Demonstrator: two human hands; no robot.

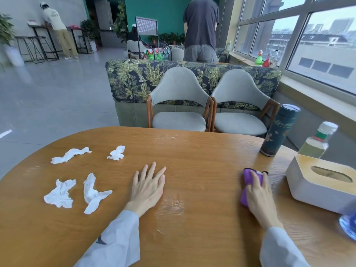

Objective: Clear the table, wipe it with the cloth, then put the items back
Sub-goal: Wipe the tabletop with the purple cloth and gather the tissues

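My left hand (148,186) lies flat on the wooden table (192,151), fingers spread, holding nothing. My right hand (259,197) presses down on a purple cloth (249,178) at the right of the table. Several crumpled white tissues lie at the left: one long piece (70,155), a small wad (117,153), and two larger ones (60,193) (93,194) nearer me. A dark teal flask (279,131), a clear bottle of pale green liquid (316,140) and a white tissue box with a wooden lid (323,182) stand at the right edge.
A blue object (349,226) shows blurred at the right border. Two grey chairs (178,105) (238,106) face the table's far side, with a leaf-patterned sofa back (131,78) behind. Two people stand far off. Windows run along the right.
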